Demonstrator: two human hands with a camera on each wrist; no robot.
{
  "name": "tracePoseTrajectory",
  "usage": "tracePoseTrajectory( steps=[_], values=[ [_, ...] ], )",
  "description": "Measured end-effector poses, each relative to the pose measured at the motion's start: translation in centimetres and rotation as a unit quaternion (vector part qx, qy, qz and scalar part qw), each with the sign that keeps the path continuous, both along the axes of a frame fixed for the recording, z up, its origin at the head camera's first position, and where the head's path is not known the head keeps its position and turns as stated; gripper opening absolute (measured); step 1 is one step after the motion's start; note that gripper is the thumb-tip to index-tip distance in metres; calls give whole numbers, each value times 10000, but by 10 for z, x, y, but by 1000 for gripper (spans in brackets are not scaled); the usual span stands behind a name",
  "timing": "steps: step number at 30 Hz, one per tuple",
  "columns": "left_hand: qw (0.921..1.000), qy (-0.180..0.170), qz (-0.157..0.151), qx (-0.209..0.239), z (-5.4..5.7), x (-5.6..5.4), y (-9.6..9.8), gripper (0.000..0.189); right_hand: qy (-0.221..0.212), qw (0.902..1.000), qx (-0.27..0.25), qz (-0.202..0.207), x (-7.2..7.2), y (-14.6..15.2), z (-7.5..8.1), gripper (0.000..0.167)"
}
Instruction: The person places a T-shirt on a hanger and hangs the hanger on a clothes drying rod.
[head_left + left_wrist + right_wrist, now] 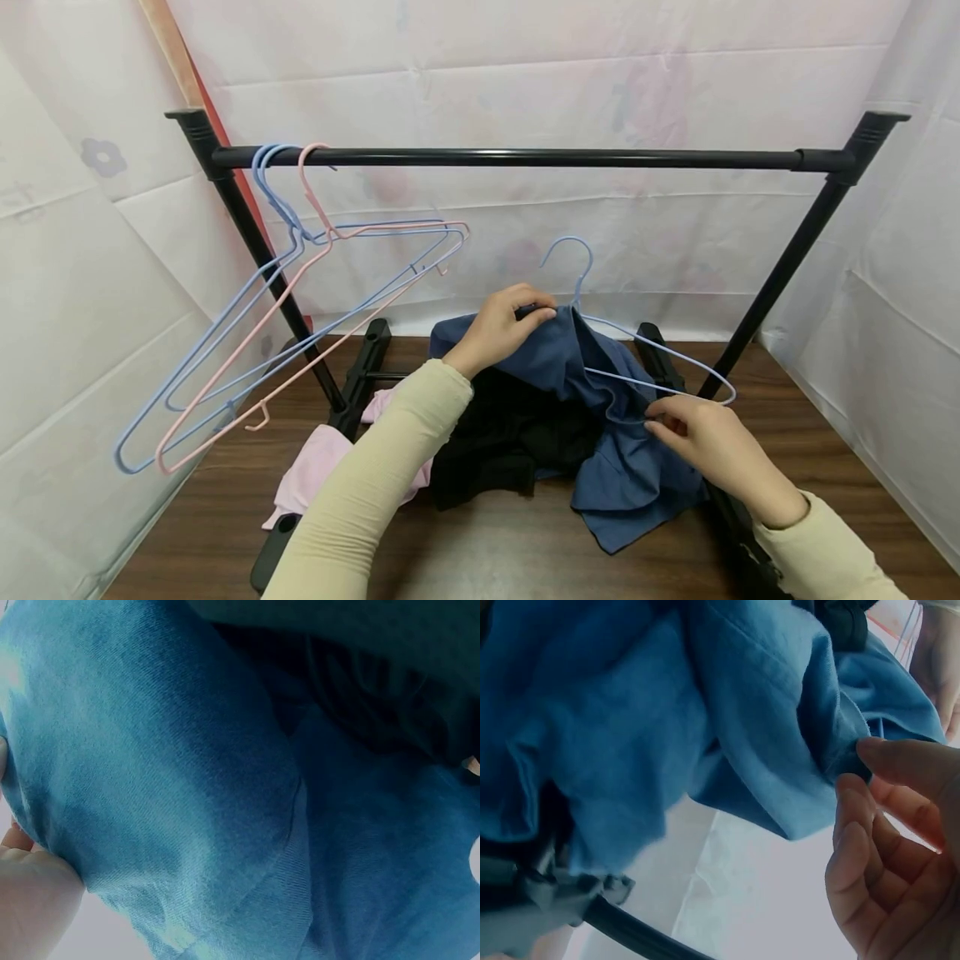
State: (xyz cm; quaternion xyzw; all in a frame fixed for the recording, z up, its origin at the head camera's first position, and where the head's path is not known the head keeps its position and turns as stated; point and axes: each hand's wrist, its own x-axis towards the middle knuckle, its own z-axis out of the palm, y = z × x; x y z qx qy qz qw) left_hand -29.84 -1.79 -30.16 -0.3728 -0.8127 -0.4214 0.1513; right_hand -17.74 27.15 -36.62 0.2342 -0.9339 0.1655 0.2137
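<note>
A blue garment (637,475) hangs bunched around a light-blue hanger (578,290), whose hook stands up out of the cloth. One side of the hanger lies inside the garment; the other sticks out bare to the right. My left hand (506,327) pinches the garment's upper edge just left of the hook. In the right wrist view, the thumb and forefinger of my right hand (900,832) pinch an edge of the same cloth. That hand is close below the hanger's bare right end in the head view. The garment's lower part drapes down toward the tabletop.
A black rack bar (555,158) spans the back, with blue hangers and a pink hanger (318,200) at its left end. Under my left forearm lie a black garment (517,433) and pink cloth (318,467). Black rack feet (367,362) stand on the wooden tabletop (480,542).
</note>
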Motion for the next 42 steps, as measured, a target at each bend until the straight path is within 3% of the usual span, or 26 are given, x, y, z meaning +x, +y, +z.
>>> tracePoseTrajectory(
  steps=[6,10,42],
  values=[
    [10000,0,-26,38,0,0,0,20,-121,9992,153,358,-1,-6,-13,13],
    [10000,22,-31,46,-1,-1,0,20,-139,9991,145,386,-1,-8,-17,13],
    [9989,219,-100,397,-3,-2,-12,20,395,9973,-163,-600,5,39,-3,13]
  ],
)
